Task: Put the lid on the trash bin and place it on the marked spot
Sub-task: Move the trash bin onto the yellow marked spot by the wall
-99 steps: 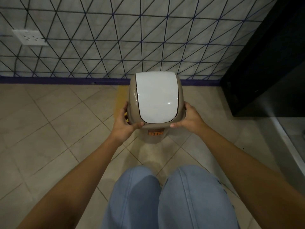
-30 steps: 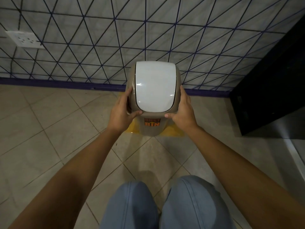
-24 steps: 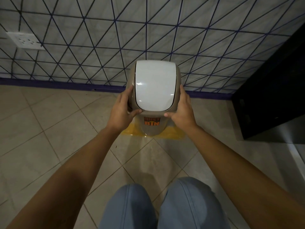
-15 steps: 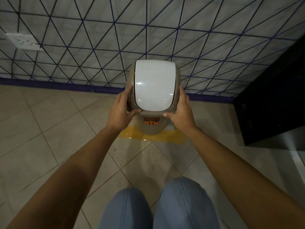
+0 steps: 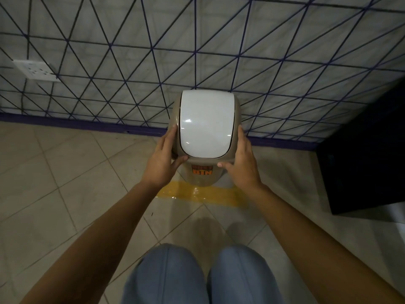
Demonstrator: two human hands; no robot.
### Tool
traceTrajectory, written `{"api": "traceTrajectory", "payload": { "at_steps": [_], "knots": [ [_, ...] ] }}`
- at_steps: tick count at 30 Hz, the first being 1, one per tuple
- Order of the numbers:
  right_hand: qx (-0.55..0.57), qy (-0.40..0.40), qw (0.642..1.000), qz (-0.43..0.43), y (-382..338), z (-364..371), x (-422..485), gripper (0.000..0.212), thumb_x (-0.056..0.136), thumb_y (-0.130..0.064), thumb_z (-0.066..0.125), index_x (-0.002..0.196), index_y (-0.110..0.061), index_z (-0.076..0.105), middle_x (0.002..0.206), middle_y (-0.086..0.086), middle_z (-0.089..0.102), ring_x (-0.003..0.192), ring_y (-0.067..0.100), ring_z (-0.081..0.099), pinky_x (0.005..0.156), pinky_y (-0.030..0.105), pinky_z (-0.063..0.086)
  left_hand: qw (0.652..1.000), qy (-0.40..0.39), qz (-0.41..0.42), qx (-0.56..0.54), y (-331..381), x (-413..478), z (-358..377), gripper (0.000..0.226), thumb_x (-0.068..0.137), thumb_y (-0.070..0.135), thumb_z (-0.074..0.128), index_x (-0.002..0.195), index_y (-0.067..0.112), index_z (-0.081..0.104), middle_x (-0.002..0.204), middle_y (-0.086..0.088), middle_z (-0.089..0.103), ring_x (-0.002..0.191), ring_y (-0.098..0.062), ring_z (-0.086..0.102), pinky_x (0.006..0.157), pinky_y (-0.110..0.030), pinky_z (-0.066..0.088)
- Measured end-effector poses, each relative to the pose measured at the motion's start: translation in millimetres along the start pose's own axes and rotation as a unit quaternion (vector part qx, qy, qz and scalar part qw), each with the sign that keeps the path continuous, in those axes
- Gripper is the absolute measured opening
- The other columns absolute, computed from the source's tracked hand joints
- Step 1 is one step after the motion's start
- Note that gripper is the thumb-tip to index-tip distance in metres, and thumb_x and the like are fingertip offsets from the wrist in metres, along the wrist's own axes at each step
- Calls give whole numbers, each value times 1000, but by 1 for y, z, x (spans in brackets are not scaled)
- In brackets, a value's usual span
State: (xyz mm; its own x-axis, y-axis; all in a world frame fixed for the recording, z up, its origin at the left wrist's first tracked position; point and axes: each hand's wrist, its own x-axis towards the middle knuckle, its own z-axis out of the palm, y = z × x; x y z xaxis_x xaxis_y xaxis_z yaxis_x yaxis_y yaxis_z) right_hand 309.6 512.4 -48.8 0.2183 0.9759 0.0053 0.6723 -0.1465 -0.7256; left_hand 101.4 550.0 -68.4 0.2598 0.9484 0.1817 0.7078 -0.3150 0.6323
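A beige trash bin (image 5: 202,179) with an orange "BIN" label stands on the floor against the tiled wall. Its beige lid with a white swing flap (image 5: 206,121) sits on top of it. The bin's base rests just behind a yellow tape strip (image 5: 221,195) that marks the spot. My left hand (image 5: 161,163) lies flat on the lid's left side, thumb on the front rim. My right hand (image 5: 243,165) holds the lid's right side, its thumb just under the front rim.
A black cabinet (image 5: 361,150) stands close to the right of the bin. A white wall socket (image 5: 36,70) is at the left on the wall. My knees in blue jeans (image 5: 203,275) are at the bottom of the view.
The bin went forward from near my knees to the wall and down onto the yellow-marked spot. Both hands stayed on the lid; my view has pulled back, showing the whole front tape strip.
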Motion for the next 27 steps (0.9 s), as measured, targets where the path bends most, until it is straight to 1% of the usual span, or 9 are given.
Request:
{"api": "traceTrajectory", "payload": {
  "at_steps": [2, 5, 6, 10, 13, 15, 20, 23, 27],
  "knots": [
    [-2, -3, 1000, 1, 2, 1, 3, 117, 66, -16, 82, 150, -21, 1, 155, 9, 21, 142, 26, 20, 110, 40, 28, 1000, -3, -3, 4, -2, 0, 3, 89, 84, 35, 64, 150, 25, 4, 152, -14, 28, 133, -32, 37, 100, -45, 42],
    [-32, 1, 999, -12, 3, 2, 7, 119, 65, -31, 82, 149, -17, -2, 159, 9, 10, 146, 26, 6, 117, 44, 14, 999, -15, 20, 42, -7, 1, 7, 87, 87, 48, 52, 150, 18, 0, 156, -16, 18, 138, -34, 29, 106, -49, 36],
    [-47, 4, 999, -20, 2, 4, 9, 120, 66, -34, 81, 149, -16, -3, 160, 9, 6, 147, 26, 3, 118, 44, 12, 998, -18, 30, 50, -9, 2, 8, 87, 87, 50, 49, 149, 16, -2, 157, -17, 15, 139, -34, 26, 107, -49, 33],
    [-49, 2, 998, -29, -1, 8, 14, 122, 66, -31, 82, 149, -17, -7, 160, 7, -5, 147, 24, 2, 114, 41, 20, 997, -25, 56, 42, -14, 5, 10, 87, 89, 46, 50, 147, 16, -7, 158, -19, 5, 142, -35, 18, 107, -46, 31],
    [-28, 9, 999, -20, -2, 12, 20, 122, 66, -29, 82, 149, -19, -7, 160, 5, -6, 147, 24, 2, 112, 40, 25, 998, -17, 51, 22, -15, 13, 11, 84, 91, 36, 55, 145, 31, -9, 158, -17, 5, 142, -34, 19, 104, -45, 35],
    [-18, 17, 999, -22, -4, 14, 24, 121, 66, -28, 82, 149, -18, -6, 160, 6, -5, 147, 24, 2, 113, 40, 24, 999, -15, 43, 10, -16, 18, 11, 83, 91, 33, 56, 144, 35, -9, 158, -17, 7, 140, -33, 22, 103, -45, 37],
    [-8, 27, 999, -24, -3, 15, 32, 121, 66, -28, 82, 149, -19, -5, 160, 6, -2, 146, 24, 5, 112, 39, 25, 998, -10, 49, 25, -18, 22, 13, 83, 90, 33, 57, 144, 32, -6, 157, -19, 12, 140, -36, 23, 105, -48, 36],
    [-7, 26, 999, -26, -1, 14, 34, 122, 65, -28, 83, 149, -20, -5, 160, 6, -2, 146, 24, 6, 111, 39, 28, 999, -6, 46, 12, -19, 22, 13, 82, 89, 34, 58, 145, 33, -3, 156, -19, 15, 140, -35, 24, 105, -48, 36],
    [0, 31, 999, -29, 0, 16, 35, 122, 64, -26, 84, 149, -19, -5, 160, 7, -1, 146, 25, 6, 111, 38, 27, 999, -9, 44, 4, -19, 23, 11, 84, 87, 31, 62, 147, 30, 2, 154, -19, 18, 140, -35, 24, 106, -48, 36]
  ]
}}
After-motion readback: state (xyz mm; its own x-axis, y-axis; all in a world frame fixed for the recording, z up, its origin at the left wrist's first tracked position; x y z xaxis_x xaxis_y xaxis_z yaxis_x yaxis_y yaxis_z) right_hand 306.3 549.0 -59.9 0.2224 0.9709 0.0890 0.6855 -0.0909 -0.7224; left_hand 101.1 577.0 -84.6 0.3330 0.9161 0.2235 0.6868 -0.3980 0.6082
